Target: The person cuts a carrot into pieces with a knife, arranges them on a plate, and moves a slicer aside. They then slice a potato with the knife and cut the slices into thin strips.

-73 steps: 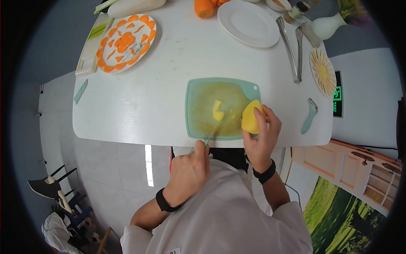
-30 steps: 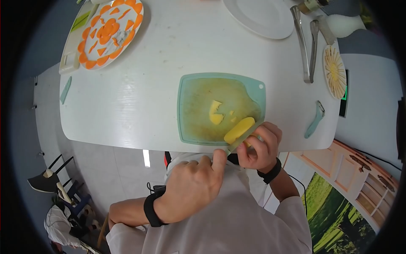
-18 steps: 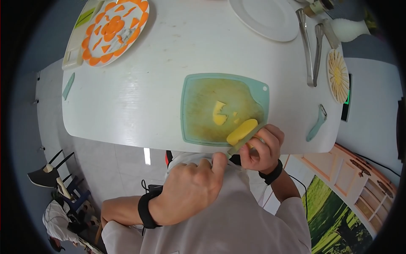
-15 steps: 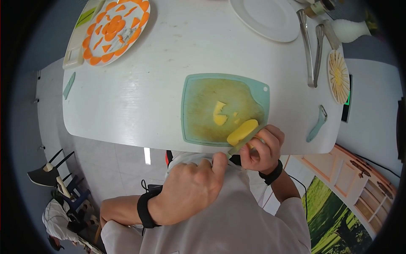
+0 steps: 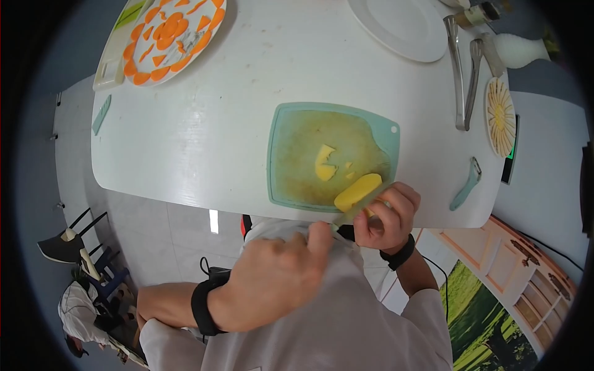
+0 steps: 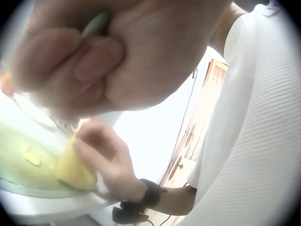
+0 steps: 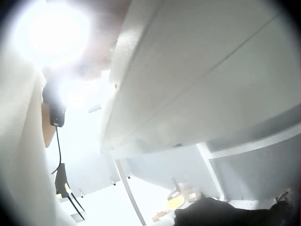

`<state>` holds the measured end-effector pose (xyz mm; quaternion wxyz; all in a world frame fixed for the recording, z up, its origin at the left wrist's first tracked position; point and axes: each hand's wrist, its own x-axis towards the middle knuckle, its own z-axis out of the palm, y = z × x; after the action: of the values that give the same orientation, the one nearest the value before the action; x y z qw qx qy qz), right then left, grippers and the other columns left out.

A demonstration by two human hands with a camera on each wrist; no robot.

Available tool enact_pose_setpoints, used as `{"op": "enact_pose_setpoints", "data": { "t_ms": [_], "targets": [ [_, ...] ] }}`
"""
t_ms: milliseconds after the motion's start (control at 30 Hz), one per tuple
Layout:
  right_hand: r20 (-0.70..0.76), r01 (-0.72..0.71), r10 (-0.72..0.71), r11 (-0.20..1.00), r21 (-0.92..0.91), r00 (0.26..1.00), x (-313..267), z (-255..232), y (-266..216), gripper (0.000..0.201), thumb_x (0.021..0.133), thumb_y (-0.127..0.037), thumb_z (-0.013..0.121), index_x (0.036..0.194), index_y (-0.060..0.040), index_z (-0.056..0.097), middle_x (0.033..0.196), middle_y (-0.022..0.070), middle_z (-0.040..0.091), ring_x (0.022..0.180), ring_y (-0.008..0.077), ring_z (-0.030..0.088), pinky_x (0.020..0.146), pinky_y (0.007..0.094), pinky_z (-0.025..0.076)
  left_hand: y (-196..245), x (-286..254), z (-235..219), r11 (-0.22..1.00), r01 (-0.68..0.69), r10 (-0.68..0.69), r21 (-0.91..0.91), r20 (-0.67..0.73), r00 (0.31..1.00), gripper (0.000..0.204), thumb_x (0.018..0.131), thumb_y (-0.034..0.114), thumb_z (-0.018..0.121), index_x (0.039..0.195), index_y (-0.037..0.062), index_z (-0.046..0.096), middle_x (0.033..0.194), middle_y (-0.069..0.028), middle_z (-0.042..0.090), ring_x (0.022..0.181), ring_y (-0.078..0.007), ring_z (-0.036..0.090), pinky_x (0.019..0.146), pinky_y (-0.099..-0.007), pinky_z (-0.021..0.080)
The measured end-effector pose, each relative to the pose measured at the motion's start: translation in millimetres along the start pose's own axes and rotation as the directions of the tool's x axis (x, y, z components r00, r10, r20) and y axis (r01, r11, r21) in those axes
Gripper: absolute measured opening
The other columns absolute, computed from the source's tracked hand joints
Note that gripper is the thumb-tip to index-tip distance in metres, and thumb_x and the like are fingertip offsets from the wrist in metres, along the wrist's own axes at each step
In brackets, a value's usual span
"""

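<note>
My left hand [image 5: 278, 275] grips a knife whose pale green handle end [image 6: 95, 24] shows in the left wrist view. In the head view the knife blade [image 5: 369, 199] lies slantwise along a yellow peeled potato [image 5: 356, 191], between it and my right fingers. My right hand [image 5: 395, 215] holds the potato at the lower right corner of the green cutting board [image 5: 284, 185], its fingers curled around the far side. A notched yellow slice [image 5: 323, 164] and small scraps [image 5: 349, 170] lie on the board. In the right wrist view, glare hides most of the hand.
A plate of carrot pieces [image 5: 166, 31] stands at upper left, and a white plate [image 5: 405, 28] at upper right. Metal tongs [image 5: 459, 80], an oval plate of pale strips [image 5: 500, 117] and a peeler [image 5: 467, 185] lie at right. The table's front edge runs just below the board.
The knife blade has come off the board's left part and now lies against the potato. The potato has been lowered and tilted toward me. Over the last half second the hands barely move.
</note>
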<state>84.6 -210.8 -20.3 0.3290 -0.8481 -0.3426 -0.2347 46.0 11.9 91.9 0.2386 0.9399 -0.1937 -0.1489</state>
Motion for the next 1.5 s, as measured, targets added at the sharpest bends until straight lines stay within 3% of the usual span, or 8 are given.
{"op": "enact_pose_setpoints", "data": {
  "t_ms": [200,500,633,733,933,1133,1333,1500],
  "targets": [
    [0.210,-0.271,0.256,0.961,0.049,0.944,49.8,-32.7,-15.4,0.036,0.077,-0.008,0.075,0.112,-0.0082,0.064,0.106,0.0095,0.062,0.094,0.0302,0.058,0.082,0.0408,0.048,-30.8,3.0,5.0,0.954,0.212,-0.257,-0.212,-0.208,0.944,0.010,0.097,0.000,0.058,0.093,0.0000,0.049,0.051,-0.0142,0.050,0.040,-0.0336,0.051,0.041,-0.0411,0.038],
    [0.731,0.028,-0.325,0.922,0.387,0.601,144.3,-3.1,19.4,0.037,0.073,0.000,0.069,0.109,-0.0045,0.071,0.101,0.0085,0.063,0.096,0.0288,0.057,0.085,0.0392,0.049,-45.6,-4.9,16.2,0.924,0.229,-0.328,-0.307,-0.325,0.887,0.013,0.099,0.004,0.057,0.091,0.0025,0.046,0.048,-0.0112,0.046,0.038,-0.0325,0.048,0.039,-0.0410,0.037],
    [0.905,0.012,-0.274,0.958,0.286,0.326,158.6,5.1,20.9,0.032,0.075,0.000,0.069,0.106,-0.0056,0.067,0.105,0.0071,0.058,0.103,0.0275,0.056,0.089,0.0384,0.049,-51.9,-14.2,16.8,0.911,0.245,-0.363,-0.332,-0.363,0.858,0.014,0.101,0.006,0.055,0.091,0.0025,0.046,0.048,-0.0121,0.046,0.039,-0.0341,0.049,0.041,-0.0420,0.037],
    [0.852,-0.037,-0.325,0.928,0.371,0.410,146.5,7.9,33.4,0.020,0.070,-0.002,0.069,0.090,-0.0039,0.066,0.093,0.0064,0.055,0.098,0.0268,0.056,0.083,0.0388,0.049,-56.7,-19.0,18.9,0.889,0.272,-0.403,-0.368,-0.350,0.846,0.016,0.102,0.008,0.054,0.090,0.0024,0.045,0.048,-0.0126,0.046,0.040,-0.0350,0.049,0.041,-0.0427,0.036],
    [0.968,0.010,-0.159,0.987,0.160,0.194,164.0,0.7,38.5,0.029,0.073,-0.005,0.073,0.101,-0.0057,0.067,0.105,0.0070,0.057,0.102,0.0271,0.057,0.084,0.0382,0.050,-59.3,-20.3,16.9,0.883,0.277,-0.414,-0.379,-0.349,0.841,0.017,0.103,0.009,0.054,0.090,0.0026,0.045,0.049,-0.0143,0.046,0.041,-0.0364,0.049,0.041,-0.0430,0.036],
    [0.817,0.116,-0.412,0.909,0.401,0.402,160.2,10.6,48.3,0.025,0.071,-0.004,0.071,0.096,-0.0071,0.070,0.096,0.0066,0.061,0.093,0.0279,0.061,0.079,0.0401,0.052,-58.6,-17.5,14.5,0.872,0.285,-0.428,-0.397,-0.340,0.837,0.017,0.103,0.009,0.053,0.089,0.0021,0.045,0.049,-0.0160,0.047,0.042,-0.0379,0.050,0.042,-0.0438,0.036],
    [0.919,0.217,-0.311,0.941,0.261,0.243,167.1,14.6,38.6,0.008,0.073,-0.006,0.068,0.080,-0.0040,0.069,0.078,0.0142,0.063,0.077,0.0362,0.064,0.069,0.0452,0.053,-56.8,-17.5,15.7,0.845,0.300,-0.460,-0.443,-0.317,0.829,0.019,0.106,0.012,0.048,0.092,-0.0011,0.047,0.053,-0.0150,0.044,0.042,-0.0283,0.040,0.045,-0.0378,0.031],
    [0.896,0.147,-0.277,0.960,0.239,0.349,155.5,13.5,46.0,0.009,0.073,-0.005,0.065,0.079,-0.0006,0.068,0.072,0.0169,0.065,0.069,0.0378,0.064,0.065,0.0451,0.053,-56.3,-14.6,17.7,0.853,0.282,-0.436,-0.440,-0.302,0.848,0.019,0.106,0.012,0.048,0.093,-0.0018,0.047,0.054,-0.0167,0.046,0.043,-0.0300,0.042,0.046,-0.0383,0.032]
  ]
}}
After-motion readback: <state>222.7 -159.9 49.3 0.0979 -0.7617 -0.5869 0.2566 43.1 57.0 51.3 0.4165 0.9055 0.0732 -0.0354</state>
